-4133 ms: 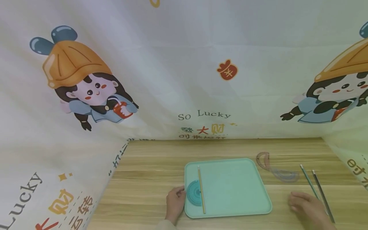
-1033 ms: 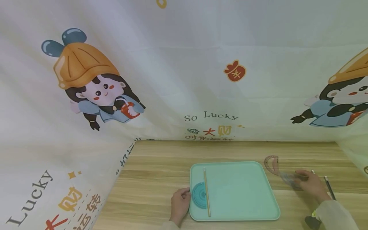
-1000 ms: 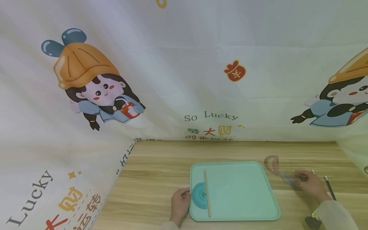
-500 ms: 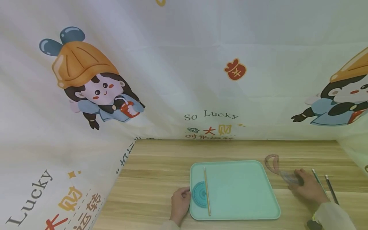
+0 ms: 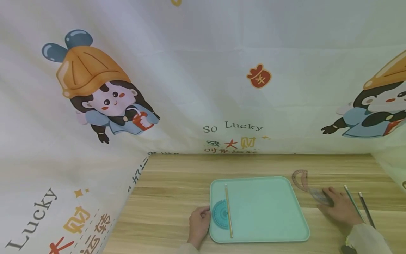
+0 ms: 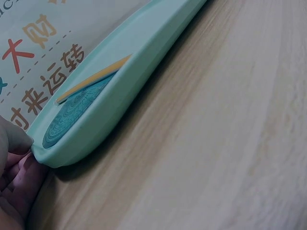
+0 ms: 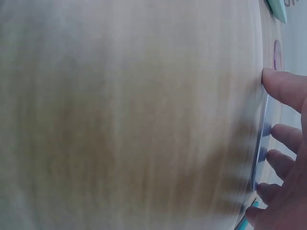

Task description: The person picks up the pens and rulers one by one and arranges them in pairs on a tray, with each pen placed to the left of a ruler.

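The clear protractor [image 5: 318, 197] lies on the table [image 5: 158, 204], off the right edge of the tray [image 5: 260, 211]. The right hand [image 5: 342, 209] touches it with spread, extended fingers; whether they pinch it I cannot tell. A pinkish protractor [image 5: 304, 181] sits just beside it, nearer the table's far edge. The left hand [image 5: 199, 224] grips the tray's left rim, the thumb on top. By that rim lie a teal protractor [image 5: 219, 214] and, along its straight side, a yellow pencil [image 5: 229, 215]. A green pencil [image 5: 353, 201] and a black pencil [image 5: 367, 209] lie toward the table's right edge.
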{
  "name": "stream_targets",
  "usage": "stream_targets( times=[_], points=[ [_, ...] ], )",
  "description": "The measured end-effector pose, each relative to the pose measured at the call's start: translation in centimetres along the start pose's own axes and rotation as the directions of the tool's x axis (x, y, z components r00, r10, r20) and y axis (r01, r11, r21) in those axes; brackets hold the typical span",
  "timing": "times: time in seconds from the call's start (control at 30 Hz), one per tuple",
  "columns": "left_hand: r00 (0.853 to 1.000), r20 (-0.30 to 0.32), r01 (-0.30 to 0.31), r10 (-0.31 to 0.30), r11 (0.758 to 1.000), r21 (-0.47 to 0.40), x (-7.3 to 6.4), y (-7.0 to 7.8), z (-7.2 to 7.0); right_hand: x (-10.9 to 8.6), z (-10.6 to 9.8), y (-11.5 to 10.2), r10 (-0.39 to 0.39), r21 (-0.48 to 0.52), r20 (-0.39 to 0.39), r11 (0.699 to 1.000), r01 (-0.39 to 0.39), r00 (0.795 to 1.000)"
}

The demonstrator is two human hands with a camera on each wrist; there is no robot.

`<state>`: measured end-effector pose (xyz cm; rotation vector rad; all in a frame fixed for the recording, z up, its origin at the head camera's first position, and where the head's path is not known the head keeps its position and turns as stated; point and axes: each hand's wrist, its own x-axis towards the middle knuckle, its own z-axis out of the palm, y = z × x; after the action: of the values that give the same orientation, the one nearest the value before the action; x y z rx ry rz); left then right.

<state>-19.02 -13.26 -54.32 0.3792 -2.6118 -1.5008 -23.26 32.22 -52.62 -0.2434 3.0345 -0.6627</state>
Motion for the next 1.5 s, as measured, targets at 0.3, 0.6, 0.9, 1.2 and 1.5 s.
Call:
stream_targets(
  times=[0.3,0.6,0.9,1.2,1.5],
  points=[
    [1.000,-0.007,0.004,-0.004,1.000,0.003,0.2,-0.1,0.1,-0.2,0.7,0.1,-0.018,-0.076,-0.034,0.997,0.015,0.999],
    [1.000,0.007,0.014,-0.014,1.000,0.004,0.2,-0.2,0.1,-0.4,0.4,-0.6,-0.010,-0.105,-0.069,0.994,0.003,0.998],
    [1.000,0.017,0.019,-0.019,1.000,-0.010,0.2,0.0,0.0,-0.2,-0.3,-0.7,0.029,-0.041,-0.068,0.999,-0.032,0.997],
    [1.000,0.014,0.015,-0.015,1.000,-0.012,0.2,0.0,0.1,-0.1,-1.3,-1.5,0.098,0.020,0.016,0.995,-0.099,0.995],
    [1.000,0.020,0.012,-0.012,1.000,-0.018,0.1,0.0,0.0,0.1,-1.2,-1.6,0.153,0.102,0.085,0.982,-0.162,0.984]
  ],
)
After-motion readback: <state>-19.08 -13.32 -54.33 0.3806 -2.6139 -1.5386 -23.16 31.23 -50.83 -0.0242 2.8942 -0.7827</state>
